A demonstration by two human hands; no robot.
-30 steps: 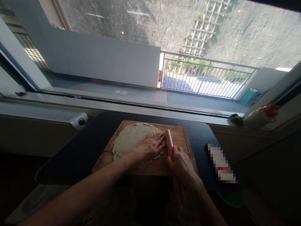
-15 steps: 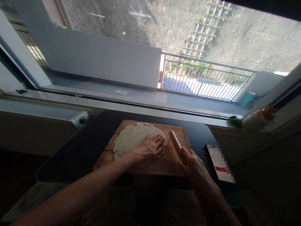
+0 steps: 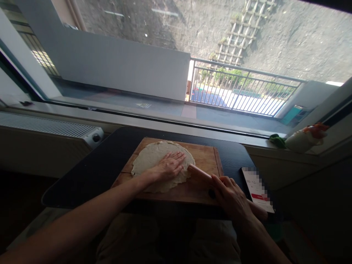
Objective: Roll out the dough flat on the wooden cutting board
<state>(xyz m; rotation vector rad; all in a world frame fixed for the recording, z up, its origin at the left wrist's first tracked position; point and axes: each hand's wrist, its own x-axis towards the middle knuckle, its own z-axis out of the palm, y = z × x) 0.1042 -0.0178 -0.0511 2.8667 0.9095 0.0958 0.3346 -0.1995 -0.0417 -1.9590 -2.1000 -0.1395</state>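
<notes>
Dough (image 3: 148, 157) lies in a thin, ragged-edged sheet on the left of the board (image 3: 205, 152), which sits on the dark desk (image 3: 90, 165). The left hand (image 3: 170, 165) rests palm down on it, fingers outstretched. The right hand (image 3: 232, 192) wraps around the pin (image 3: 200, 173), its far end at the dough's right edge; contact there is unclear. A phone (image 3: 254, 185) lies right of the board.

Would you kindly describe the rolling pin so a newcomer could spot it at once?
On the black table lies a wooden cutting board. At the board's right side, the right hand grips the rolling pin. It is the smooth, pinkish cylinder, unlike the flat, pale dough under the left hand.
</notes>
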